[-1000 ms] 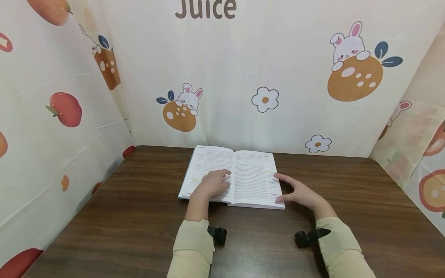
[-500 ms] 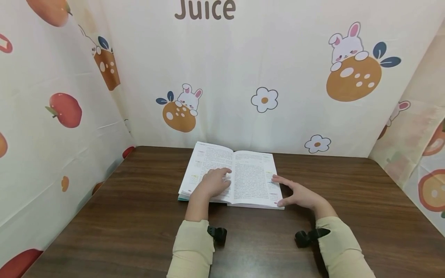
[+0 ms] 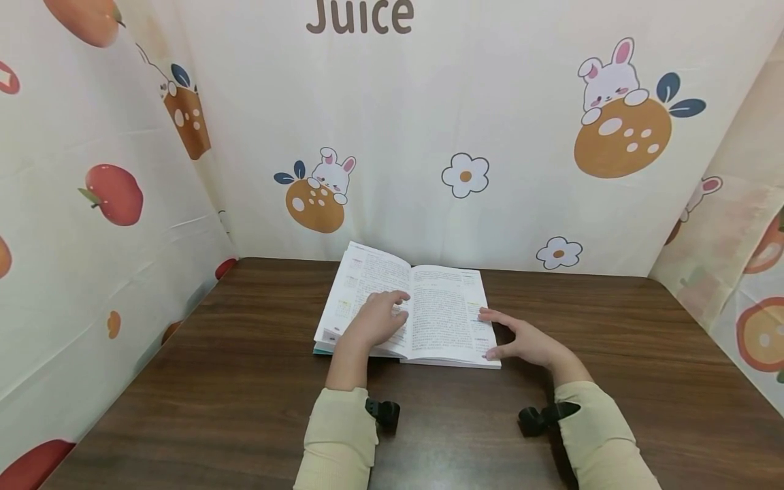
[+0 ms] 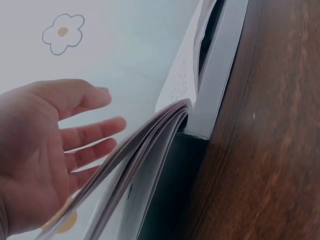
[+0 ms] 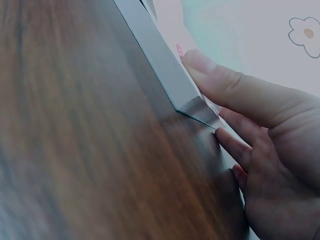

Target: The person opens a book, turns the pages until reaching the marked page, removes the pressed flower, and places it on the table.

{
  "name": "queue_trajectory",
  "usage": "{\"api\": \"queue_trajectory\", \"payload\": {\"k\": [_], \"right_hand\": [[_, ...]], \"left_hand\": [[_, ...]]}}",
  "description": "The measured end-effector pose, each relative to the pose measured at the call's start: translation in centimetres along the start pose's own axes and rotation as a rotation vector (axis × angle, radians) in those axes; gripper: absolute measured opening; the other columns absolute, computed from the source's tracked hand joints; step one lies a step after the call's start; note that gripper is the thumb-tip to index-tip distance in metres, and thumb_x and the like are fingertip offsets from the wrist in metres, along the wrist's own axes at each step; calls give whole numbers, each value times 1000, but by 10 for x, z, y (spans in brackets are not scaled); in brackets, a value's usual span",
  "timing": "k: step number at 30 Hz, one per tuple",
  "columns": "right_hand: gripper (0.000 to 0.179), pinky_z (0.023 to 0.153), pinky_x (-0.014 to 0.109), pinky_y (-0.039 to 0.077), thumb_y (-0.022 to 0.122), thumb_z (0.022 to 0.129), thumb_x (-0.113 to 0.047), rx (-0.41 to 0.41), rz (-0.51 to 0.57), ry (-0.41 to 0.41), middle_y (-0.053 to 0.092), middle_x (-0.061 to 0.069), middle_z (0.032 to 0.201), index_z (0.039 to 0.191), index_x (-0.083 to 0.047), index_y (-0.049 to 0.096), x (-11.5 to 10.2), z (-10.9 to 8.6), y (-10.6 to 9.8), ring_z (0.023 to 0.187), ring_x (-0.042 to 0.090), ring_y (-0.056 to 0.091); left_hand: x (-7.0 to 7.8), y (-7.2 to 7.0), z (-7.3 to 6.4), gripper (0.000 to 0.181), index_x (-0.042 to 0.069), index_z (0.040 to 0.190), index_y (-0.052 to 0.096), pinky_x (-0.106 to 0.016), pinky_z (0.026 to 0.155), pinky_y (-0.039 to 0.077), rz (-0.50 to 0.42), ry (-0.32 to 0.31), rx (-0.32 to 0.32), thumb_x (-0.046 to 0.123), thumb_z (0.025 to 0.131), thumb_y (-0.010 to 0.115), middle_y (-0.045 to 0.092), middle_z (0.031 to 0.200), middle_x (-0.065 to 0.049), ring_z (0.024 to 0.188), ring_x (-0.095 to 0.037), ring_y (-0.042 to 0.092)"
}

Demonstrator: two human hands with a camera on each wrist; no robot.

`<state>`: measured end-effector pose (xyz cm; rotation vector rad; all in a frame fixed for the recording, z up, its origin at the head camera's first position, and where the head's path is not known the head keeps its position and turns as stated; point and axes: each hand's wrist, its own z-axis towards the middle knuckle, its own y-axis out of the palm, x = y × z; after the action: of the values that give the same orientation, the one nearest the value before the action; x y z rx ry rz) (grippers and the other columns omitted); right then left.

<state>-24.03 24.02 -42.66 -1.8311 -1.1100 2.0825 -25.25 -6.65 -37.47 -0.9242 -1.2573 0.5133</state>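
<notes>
An open book [image 3: 450,309] with printed pages lies near the back edge of the table. My left hand [image 3: 376,318] is over its left-hand page, fingers loosely extended toward the centre fold. In the left wrist view a bundle of pages [image 4: 150,135] bows up from the book beside the left hand [image 4: 35,145], whose fingers are apart and not curled round it. At the right edge is my right hand [image 3: 529,340]: its thumb touches the lower page corner and its index finger lies on the margin. The right wrist view shows the other fingers beside the book's edge.
The brown wooden table [image 3: 233,395] extends around the book on the left, right and front. A printed cloth wall [image 3: 398,102] rises close behind the book, with further cloth at both sides. Each wrist wears a small black camera [image 3: 384,415].
The far-left corner of the left-hand pages has risen, and the bundle lifts off the teal cover. My left hand has shifted slightly up and away; the right hand stays almost still.
</notes>
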Motion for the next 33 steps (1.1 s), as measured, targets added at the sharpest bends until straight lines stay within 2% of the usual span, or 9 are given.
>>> {"api": "queue_trajectory", "payload": {"k": [7, 10, 17, 21, 24, 27, 30, 33], "right_hand": [[72, 103, 59, 10, 80, 70, -29, 24, 15, -6, 31, 11, 147, 132, -9, 49, 1, 0, 1, 136, 37, 15], [69, 104, 58, 12, 79, 70, -30, 44, 17, -10, 34, 10, 146, 130, -9, 52, 1, 0, 2, 136, 36, 18], [56, 103, 56, 18, 78, 72, -29, 97, 33, -3, 40, 10, 142, 121, -10, 59, 1, 1, 5, 133, 35, 25], [47, 102, 59, 19, 77, 74, -32, 122, 13, 15, 43, 10, 140, 114, -12, 63, 1, 3, 6, 132, 36, 27], [40, 100, 60, 20, 76, 75, -33, 142, -10, 23, 44, 10, 139, 108, -13, 65, 1, 4, 7, 131, 36, 29], [34, 100, 60, 22, 76, 75, -30, 169, -10, 18, 46, 12, 137, 102, -11, 67, 0, 5, 7, 129, 37, 32], [28, 99, 59, 22, 76, 75, -27, 187, -6, 14, 48, 14, 135, 96, -9, 69, -1, 6, 8, 128, 38, 33], [24, 100, 59, 22, 77, 75, -26, 198, 3, 26, 48, 14, 134, 91, -9, 70, -1, 7, 9, 128, 38, 34]], "left_hand": [[3, 1, 0, 35, 15, 126, 56, -40, 97, 36, -5, 11, 3, 23, 92, 53, 57, 121, -3, 120, -22, 42], [6, 3, 1, 35, 15, 126, 56, -39, 97, 37, 2, 34, 3, 22, 92, 53, 57, 122, -3, 119, -22, 42], [22, 15, 3, 32, 16, 123, 58, -35, 94, 39, 71, 129, -22, 20, 91, 54, 59, 119, -1, 115, -20, 46], [34, 23, 3, 33, 18, 122, 59, -32, 92, 39, 121, 176, -65, 25, 90, 58, 60, 115, 0, 112, -19, 48], [41, 29, 1, 41, 19, 123, 59, -32, 92, 40, 164, 192, -117, 35, 85, 64, 58, 118, 0, 111, -19, 47], [45, 34, 0, 57, 21, 125, 57, -33, 92, 39, 221, 204, -159, 45, 76, 73, 53, 123, -2, 112, -20, 44], [46, 39, -1, 67, 23, 127, 55, -35, 93, 38, 285, 222, -175, 48, 68, 77, 49, 126, -3, 114, -21, 41], [46, 42, -1, 70, 24, 128, 53, -35, 93, 37, 344, 239, -177, 47, 66, 79, 48, 126, -3, 114, -22, 40]]}}
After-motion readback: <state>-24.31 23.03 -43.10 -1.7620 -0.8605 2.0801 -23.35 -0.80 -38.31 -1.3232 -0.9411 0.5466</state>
